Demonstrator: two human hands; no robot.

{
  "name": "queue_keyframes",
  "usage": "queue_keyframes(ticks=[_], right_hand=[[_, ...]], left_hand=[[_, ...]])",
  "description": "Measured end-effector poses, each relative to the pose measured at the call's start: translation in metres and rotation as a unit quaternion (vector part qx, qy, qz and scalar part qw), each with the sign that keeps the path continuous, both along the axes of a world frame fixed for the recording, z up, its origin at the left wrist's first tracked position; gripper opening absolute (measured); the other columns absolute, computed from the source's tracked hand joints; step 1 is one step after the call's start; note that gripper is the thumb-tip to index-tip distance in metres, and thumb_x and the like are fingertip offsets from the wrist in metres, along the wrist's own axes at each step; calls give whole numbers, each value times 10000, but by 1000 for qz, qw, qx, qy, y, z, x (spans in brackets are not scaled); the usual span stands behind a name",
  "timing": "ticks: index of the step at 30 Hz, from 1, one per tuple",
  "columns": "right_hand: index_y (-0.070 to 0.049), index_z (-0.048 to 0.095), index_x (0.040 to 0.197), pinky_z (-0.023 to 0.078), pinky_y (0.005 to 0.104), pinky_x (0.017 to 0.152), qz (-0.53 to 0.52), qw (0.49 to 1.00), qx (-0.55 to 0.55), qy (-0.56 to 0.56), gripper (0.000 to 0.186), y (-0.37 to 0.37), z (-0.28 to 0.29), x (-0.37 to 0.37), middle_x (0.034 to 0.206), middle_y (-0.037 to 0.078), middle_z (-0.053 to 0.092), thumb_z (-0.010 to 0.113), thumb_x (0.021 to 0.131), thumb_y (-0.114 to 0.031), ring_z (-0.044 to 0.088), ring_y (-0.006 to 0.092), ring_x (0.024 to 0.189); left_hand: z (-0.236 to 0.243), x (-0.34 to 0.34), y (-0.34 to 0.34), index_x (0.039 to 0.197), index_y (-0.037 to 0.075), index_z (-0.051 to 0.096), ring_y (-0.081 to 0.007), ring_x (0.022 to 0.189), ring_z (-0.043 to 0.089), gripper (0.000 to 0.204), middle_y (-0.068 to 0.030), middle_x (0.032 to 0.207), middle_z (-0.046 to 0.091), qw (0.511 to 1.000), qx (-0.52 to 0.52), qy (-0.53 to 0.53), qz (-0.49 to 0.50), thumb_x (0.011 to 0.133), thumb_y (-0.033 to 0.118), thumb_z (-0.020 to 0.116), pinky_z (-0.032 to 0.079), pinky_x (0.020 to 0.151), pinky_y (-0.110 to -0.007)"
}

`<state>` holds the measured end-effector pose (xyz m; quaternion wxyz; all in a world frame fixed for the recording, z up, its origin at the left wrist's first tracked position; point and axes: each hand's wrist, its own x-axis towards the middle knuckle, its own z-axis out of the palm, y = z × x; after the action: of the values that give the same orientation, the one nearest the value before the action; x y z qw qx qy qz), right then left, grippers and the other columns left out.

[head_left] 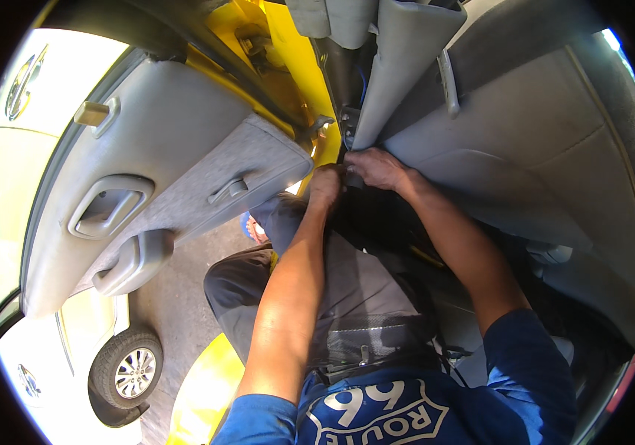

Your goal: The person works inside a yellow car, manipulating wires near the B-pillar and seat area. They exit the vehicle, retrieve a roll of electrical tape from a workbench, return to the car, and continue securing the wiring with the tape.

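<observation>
My left hand (325, 185) is closed, fingers bent in, beside the foot of the yellow door pillar (316, 96). Close against it, my right hand (378, 169) is also closed, just under the lower end of a long grey pillar trim piece (399, 67). The hands nearly meet at something dark between their fingertips, which is too hidden to name. Behind them, a small metal bracket (349, 122) and dark wiring show in the gap between the yellow metal and the trim.
To the left stands an open grey door panel (184, 111) with a window crank (236, 188), handle recess (112, 206) and armrest (136, 261). A grey seat back (525, 141) fills the right. Outside, a vehicle's wheel (133, 371) rests on the pavement (191, 285).
</observation>
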<state>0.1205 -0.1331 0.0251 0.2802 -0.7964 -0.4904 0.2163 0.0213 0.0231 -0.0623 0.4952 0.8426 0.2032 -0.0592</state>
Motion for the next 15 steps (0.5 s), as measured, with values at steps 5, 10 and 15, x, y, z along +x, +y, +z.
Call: queue_keyframes(ticks=[5,10,15], right_hand=[[-75,636,1114,500,484,819,13,999,8,41,176,-2,5,0,960,202,684,564,966,-136,640,428,962],[-67,632,1080,497,491,822,7,1000,-11,16,150,0,5,1,960,191,681,567,964,-138,639,420,966],[-65,624,1080,497,492,822,4,1000,-2,4,156,-1,1,1,965,183,679,575,959,-151,639,413,973]], left_hand=[[-1,-2,0,956,63,651,-242,781,711,110,-99,849,704,908,-372,63,182,909,159,622,485,550,-366],[36,-20,-23,940,43,669,-343,776,714,98,-177,835,716,976,92,-124,154,887,124,650,530,619,-426],[59,-21,-30,894,71,710,-436,830,674,62,-225,840,691,969,130,-161,137,860,113,679,534,718,-484]])
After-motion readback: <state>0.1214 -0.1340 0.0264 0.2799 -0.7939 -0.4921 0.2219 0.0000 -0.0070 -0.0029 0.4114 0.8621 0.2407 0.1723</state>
